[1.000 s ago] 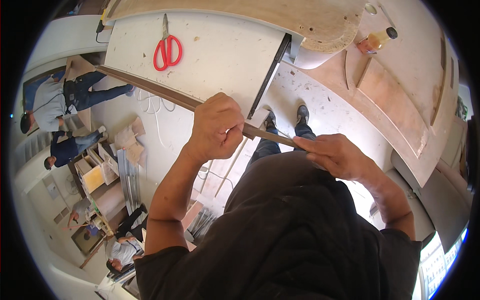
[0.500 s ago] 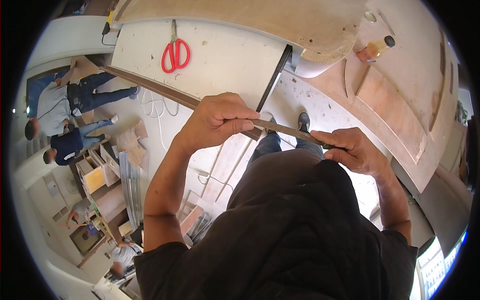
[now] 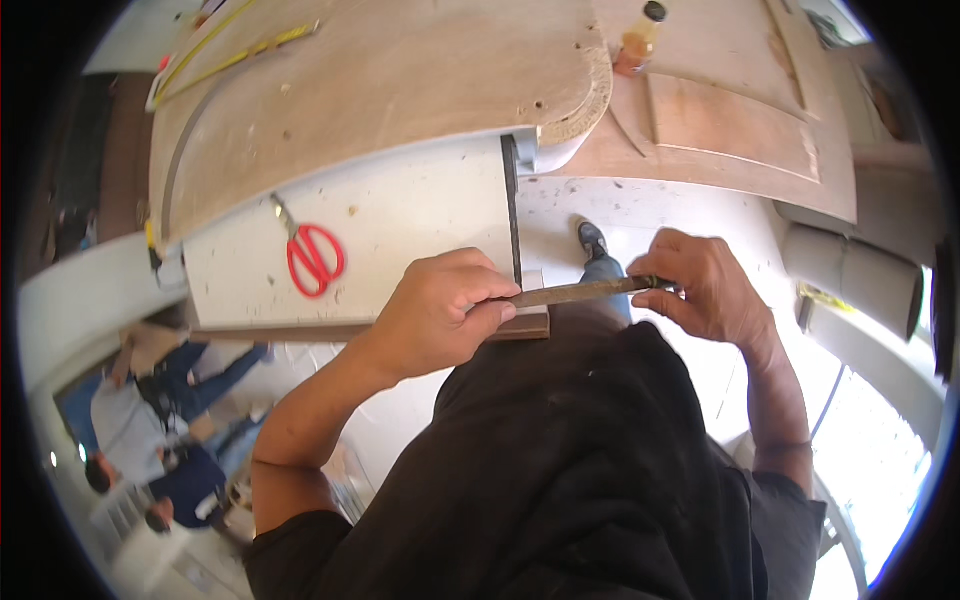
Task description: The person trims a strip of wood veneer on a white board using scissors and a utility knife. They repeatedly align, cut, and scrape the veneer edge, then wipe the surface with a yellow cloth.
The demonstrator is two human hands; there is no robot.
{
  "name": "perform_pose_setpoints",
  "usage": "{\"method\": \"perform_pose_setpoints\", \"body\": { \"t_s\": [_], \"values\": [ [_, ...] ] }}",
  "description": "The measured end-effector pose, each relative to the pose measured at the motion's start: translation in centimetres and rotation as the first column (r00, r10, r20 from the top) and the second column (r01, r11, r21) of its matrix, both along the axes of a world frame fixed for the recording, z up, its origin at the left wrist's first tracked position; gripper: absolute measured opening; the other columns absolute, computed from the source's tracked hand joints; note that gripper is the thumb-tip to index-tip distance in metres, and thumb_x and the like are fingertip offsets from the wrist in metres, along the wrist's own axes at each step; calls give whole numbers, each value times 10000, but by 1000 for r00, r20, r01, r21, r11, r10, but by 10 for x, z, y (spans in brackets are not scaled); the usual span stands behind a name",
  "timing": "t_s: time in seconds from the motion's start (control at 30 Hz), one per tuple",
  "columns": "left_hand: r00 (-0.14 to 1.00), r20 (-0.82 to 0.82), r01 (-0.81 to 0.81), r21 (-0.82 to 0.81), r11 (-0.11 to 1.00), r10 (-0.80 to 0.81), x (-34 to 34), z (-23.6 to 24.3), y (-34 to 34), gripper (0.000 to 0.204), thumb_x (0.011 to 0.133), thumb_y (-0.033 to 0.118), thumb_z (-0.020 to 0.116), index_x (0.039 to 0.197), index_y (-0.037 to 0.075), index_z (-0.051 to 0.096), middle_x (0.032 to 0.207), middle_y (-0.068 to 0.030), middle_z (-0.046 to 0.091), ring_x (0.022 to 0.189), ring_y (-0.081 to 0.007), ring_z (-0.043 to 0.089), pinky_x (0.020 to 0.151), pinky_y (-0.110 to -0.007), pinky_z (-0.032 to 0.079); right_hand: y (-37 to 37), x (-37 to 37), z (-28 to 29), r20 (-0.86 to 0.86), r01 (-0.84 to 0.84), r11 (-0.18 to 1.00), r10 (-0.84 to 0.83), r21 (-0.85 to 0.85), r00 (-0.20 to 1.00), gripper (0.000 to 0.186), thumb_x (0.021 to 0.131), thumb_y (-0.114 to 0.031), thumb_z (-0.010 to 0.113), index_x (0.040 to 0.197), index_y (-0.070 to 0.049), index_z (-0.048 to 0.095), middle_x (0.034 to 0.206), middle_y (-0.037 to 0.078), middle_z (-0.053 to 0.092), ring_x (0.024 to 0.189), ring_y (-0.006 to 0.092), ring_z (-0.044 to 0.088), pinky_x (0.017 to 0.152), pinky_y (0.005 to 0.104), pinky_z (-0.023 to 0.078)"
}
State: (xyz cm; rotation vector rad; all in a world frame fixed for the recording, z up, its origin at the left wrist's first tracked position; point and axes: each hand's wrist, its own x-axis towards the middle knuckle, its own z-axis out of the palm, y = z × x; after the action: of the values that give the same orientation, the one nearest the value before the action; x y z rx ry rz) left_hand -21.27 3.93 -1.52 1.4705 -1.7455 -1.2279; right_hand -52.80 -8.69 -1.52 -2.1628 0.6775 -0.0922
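Observation:
A long, narrow flat file (image 3: 575, 292), grey-brown, is held across the front of my body by both hands. My left hand (image 3: 445, 312) pinches one end between thumb and fingers, right by the corner of the brown-edged white panel (image 3: 420, 215). Its other, darker end is gripped by my right hand (image 3: 705, 290), out past that corner. Whether the file touches the panel's brown edge (image 3: 525, 326) I cannot tell. Red-handled scissors (image 3: 312, 260) lie on the white panel, to the left of my left hand.
Beyond the panel is a curved wooden board (image 3: 400, 80) with a yellow folding rule (image 3: 240, 60) on it. A dark-capped bottle (image 3: 638, 42) stands on the plywood (image 3: 735, 125) at far right. Two people (image 3: 150, 430) are at the lower left.
My view has turned and shifted, so the panel and scissors appear lower. The file, which sloped down to the right, now tilts slightly up to the right. Both hands keep their hold.

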Motion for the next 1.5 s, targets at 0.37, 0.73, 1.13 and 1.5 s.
{"method": "perform_pose_setpoints", "body": {
  "t_s": [0.37, 0.73, 1.13, 1.5],
  "values": [
    [919, -251, 243, -244, 939, -303, -24, 19, -41, 709, 888, 78, 811, 1516, -10, 493, 1276, -122, 679, 1148, -179, 642, 970, -328, 510, 94, 58, 13, 342, 555, 365, -928, 748, 149, 78, 860, -6, 817, 879, 10, 743, 869, 45, 710, 777, 115, 657, 707, 260, 505],
    [925, 165, 355, -56, 933, -342, 5, 14, -35, 499, 908, -35, 685, 1402, 11, 635, 984, -141, 665, 837, -252, 640, 807, -309, 515, 87, 53, -25, 292, 666, 286, -950, 688, 107, 501, 967, -237, 775, 1330, 72, 620, 1085, 106, 719, 861, 130, 690, 741, 275, 539],
    [872, 56, 489, -66, 870, -486, 41, -19, -21, 369, 912, 44, 740, 1280, 66, 734, 900, -150, 692, 799, -284, 667, 753, -358, 543, 125, 56, -53, 20, 737, 371, -899, 565, 437, 278, 1018, -283, 723, 981, -8, 727, 689, -14, 601, 594, 59, 530, 532, 224, 421],
    [869, 139, 488, -82, 869, -475, 54, -14, -29, 369, 908, 109, 717, 1275, 73, 735, 897, -165, 692, 785, -337, 683, 753, -391, 560, 115, 62, -36, -142, 652, 42, -964, 757, 227, 207, 968, -182, 728, 966, 20, 680, 587, -26, 473, 441, 71, 431, 404, 232, 337]
  ]
}}
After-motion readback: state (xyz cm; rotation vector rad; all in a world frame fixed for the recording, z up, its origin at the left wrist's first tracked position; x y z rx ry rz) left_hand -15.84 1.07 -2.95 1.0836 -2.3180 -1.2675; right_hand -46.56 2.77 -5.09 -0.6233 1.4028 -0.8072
